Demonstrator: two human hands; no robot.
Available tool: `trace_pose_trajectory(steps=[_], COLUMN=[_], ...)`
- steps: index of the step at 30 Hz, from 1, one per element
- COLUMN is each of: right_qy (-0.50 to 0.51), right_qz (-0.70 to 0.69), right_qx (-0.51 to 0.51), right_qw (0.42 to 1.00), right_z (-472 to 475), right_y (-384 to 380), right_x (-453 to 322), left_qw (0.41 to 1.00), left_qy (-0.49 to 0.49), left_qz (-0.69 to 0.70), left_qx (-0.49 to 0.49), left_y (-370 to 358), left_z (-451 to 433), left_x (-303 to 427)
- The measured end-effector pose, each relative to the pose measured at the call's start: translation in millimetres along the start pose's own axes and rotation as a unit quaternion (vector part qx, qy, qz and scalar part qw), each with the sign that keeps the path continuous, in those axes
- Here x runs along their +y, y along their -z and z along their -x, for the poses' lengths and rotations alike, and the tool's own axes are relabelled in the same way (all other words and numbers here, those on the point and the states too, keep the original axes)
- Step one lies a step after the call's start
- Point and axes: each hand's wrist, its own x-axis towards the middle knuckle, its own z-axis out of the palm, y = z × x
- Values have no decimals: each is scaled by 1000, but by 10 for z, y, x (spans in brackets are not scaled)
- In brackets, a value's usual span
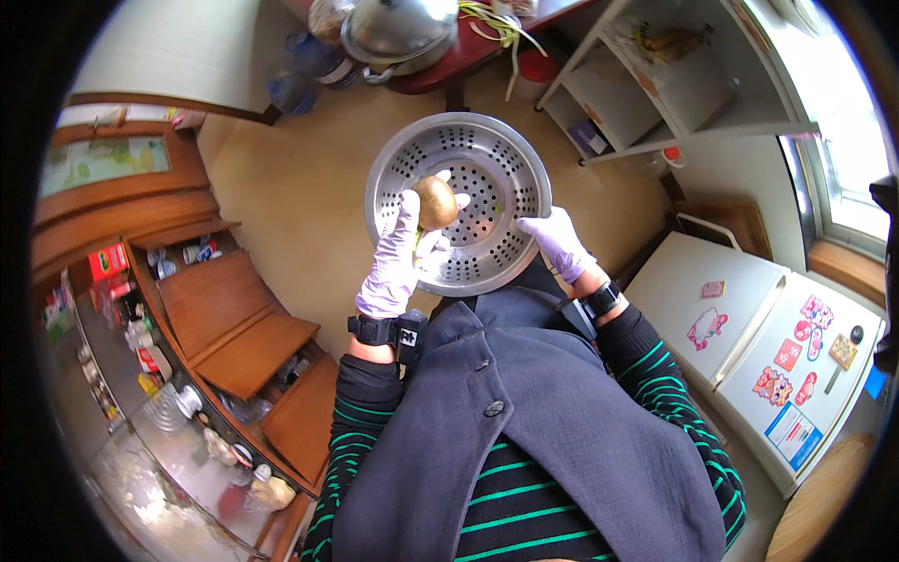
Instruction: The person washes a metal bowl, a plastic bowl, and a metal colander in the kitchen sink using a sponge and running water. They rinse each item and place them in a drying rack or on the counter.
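Observation:
A steel colander (484, 277) with round holes is held in front of my body, above the floor. My right hand (560, 242), in a pale purple glove, grips its right rim. My left hand (402, 249), gloved alike, holds a rounded brown fruit or vegetable (436, 202), perhaps a kiwifruit, over the colander's left inside. Something yellow-green shows just below it by the palm, mostly hidden by the fingers. A small green scrap (497, 208) lies on the colander's inner wall.
Ahead stands a red table (481, 53) bearing a lidded steel pot (402, 31) and green stalks (502, 24). White shelving (611, 91) is at front right, a white refrigerator (702, 302) at right. Wooden cabinets (218, 309) with doors ajar line the left. Large water bottles (319, 60) stand beside the table.

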Motion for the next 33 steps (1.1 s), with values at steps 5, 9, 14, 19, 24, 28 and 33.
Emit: trace_pose_trajectory(steps=[5,9,14,19,24,28,33], right_qy=[7,3,3,-1,1,14,58], right_qz=[22,26,67,144,142,181,147], right_qx=[-26,-74,-128,-174,-216,-254,-318], right_qw=[999,997,990,974,966,950,935], right_z=[-29,-118,-234,-428,-832,-1350,-1816], right_y=[-695,-1291,-1937,-2496,-3184,-3843,-4726], right_x=[-9,-39,-140,-391,-682,-1099,-1773], left_qw=[997,991,977,969,957,939,925], left_qy=[-8,-53,-71,-103,-106,-125,-119], left_qz=[78,79,117,139,169,219,208], left_qx=[13,89,163,175,212,235,294], left_y=[751,1316,2011,2509,3114,3699,4334], left_z=[238,423,659,759,639,466,452], left_x=[-33,-90,-78,100,383,735,1428])
